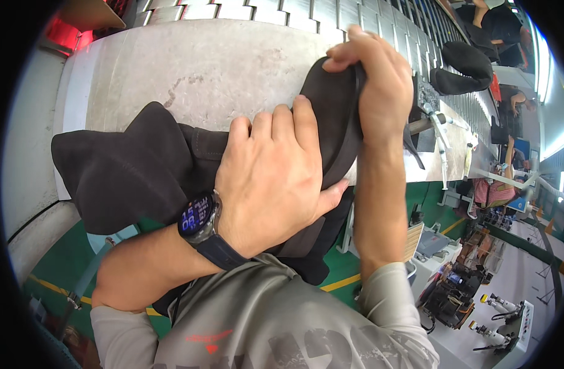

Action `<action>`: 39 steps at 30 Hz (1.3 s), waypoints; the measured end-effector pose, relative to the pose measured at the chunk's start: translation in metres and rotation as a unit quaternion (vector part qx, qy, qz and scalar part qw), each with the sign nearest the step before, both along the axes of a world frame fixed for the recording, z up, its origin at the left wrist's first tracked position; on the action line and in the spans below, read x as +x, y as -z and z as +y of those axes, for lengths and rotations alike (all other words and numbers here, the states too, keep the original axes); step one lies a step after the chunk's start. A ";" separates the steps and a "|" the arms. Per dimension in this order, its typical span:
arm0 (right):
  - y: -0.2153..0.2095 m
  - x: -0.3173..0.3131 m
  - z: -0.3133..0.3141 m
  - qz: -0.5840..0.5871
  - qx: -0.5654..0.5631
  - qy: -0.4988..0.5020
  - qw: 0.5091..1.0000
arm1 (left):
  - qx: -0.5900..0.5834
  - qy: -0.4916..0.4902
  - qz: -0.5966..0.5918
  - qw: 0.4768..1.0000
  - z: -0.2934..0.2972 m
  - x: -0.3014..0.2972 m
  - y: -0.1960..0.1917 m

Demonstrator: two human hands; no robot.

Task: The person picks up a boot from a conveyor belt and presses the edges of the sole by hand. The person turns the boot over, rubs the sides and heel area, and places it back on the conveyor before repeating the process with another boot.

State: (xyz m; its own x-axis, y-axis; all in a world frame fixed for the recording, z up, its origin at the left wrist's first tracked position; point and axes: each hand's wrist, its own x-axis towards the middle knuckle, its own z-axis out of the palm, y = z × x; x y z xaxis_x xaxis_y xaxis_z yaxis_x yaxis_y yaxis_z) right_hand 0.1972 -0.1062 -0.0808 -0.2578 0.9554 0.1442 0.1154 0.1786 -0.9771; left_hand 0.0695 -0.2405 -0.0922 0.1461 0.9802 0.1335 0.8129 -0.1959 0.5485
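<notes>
A soft black boot [125,166] lies across the front of the worktable, its floppy shaft folded out to the left. Its foot part points away from me, with the flat black sole [331,111] on the right. My left hand [269,172], a dark watch on its wrist, is closed over the boot between shaft and sole, thumb on the near side. At the far end of the sole, my right hand [380,80] grips the boot's edge with bent fingers. Part of the boot is hidden under both hands.
The pale worktable [232,61] borders a metal slat conveyor [294,15] at the back. Another black boot [463,69] sits on the conveyor at the right. A white metal bracket [441,144] stands by the table's right end. Red light glows at the far left; people work at far right.
</notes>
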 end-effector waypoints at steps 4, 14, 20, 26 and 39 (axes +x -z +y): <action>0.001 -0.004 0.016 -0.153 -0.040 -0.016 0.987 | -0.005 0.000 -0.033 0.999 0.002 -0.008 0.007; 0.028 0.049 -0.089 -0.082 0.083 0.150 0.982 | 0.104 0.044 0.047 0.992 -0.037 -0.039 0.008; 0.022 0.070 -0.188 -0.274 0.000 -0.077 0.959 | 0.116 0.036 0.100 0.988 -0.045 -0.044 0.024; 0.004 0.051 -0.191 -0.265 -0.133 -0.068 0.953 | 0.115 0.036 0.098 0.988 -0.045 -0.042 0.027; -0.010 0.062 -0.142 -0.349 -0.185 -0.108 0.912 | 0.110 0.042 0.085 0.989 -0.041 -0.041 0.028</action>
